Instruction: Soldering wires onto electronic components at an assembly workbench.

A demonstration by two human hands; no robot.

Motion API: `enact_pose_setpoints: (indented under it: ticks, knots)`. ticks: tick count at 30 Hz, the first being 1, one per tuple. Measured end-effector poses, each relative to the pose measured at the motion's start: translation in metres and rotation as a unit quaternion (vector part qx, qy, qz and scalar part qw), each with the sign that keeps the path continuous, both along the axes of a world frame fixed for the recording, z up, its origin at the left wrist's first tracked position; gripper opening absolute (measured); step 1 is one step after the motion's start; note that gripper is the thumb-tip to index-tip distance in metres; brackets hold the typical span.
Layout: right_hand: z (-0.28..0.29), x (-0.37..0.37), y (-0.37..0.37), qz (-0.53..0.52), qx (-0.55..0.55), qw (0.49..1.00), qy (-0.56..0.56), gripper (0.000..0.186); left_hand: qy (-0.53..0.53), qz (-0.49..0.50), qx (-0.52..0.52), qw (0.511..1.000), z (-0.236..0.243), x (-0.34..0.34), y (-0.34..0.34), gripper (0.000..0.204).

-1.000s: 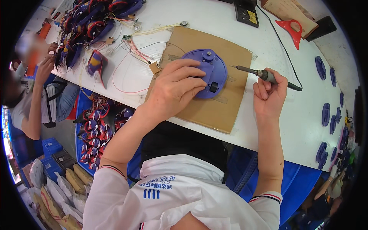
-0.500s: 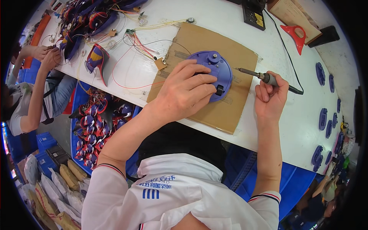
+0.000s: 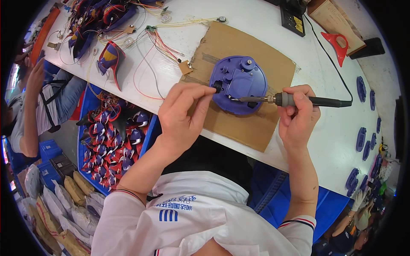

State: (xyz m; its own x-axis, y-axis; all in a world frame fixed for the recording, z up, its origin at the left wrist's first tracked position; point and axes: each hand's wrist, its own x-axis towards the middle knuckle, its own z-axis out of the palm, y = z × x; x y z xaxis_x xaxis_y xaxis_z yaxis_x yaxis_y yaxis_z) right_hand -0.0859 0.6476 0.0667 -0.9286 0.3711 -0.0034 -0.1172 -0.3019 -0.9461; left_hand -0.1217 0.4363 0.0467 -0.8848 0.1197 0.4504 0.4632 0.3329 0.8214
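A round purple-blue plastic base [image 3: 245,85] lies on a sheet of brown cardboard [image 3: 267,132], with black wheels at its sides and a round post at its far edge. My right hand [image 3: 299,113] grips a soldering iron [image 3: 329,101], its tip pointing left over the near part of the base, at or very close to its surface. At the base's left edge, beside a black wheel, the thumb and fingertips of my left hand [image 3: 183,109] are pinched together. What lies between them is too small to make out. Thin red and grey wires [image 3: 156,83] run behind that hand.
Loose wires, a small circuit board [image 3: 185,67] and a shell piece [image 3: 110,64] lie left of the cardboard. A blue bin [image 3: 149,136] holds many coloured parts below the table edge. Far right are a red tape dispenser [image 3: 337,46] and purple parts. A co-worker sits at left.
My left hand has moved off the base's top to its left edge, fingertips now pinched. The soldering iron has come left and nearer, over the base. The base appears turned.
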Motion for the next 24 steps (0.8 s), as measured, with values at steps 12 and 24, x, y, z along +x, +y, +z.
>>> enact_pose_setpoints:
  ticks: [12,24]
  knots:
    - [-0.011,-0.001,-0.006,-0.03,0.008,0.999,-0.008,0.02,0.146,0.047,-0.105,0.983,-0.011,0.002,0.006,0.019]
    - [-0.013,0.0,-0.008,-0.033,0.013,0.999,-0.003,0.02,0.172,0.045,-0.11,0.978,-0.012,0.002,0.008,0.02]
